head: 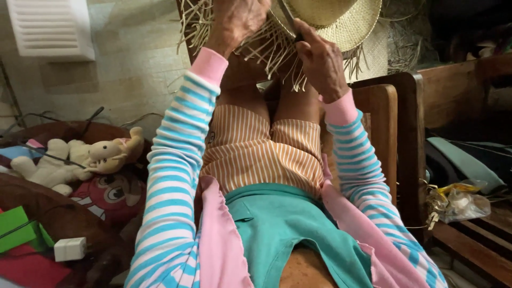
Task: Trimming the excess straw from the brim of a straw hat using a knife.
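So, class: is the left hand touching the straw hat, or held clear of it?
Touching. In the head view the left hand grips the straw hat at its frayed edge, fingers pressed into the loose strands with no gap.

Straw hat (341, 21) resting on knees (266, 80)

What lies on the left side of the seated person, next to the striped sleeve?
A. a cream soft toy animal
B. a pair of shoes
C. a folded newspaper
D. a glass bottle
A: a cream soft toy animal lies there on a dark brown seat, beside the left sleeve, while both hands are up at the straw hat.
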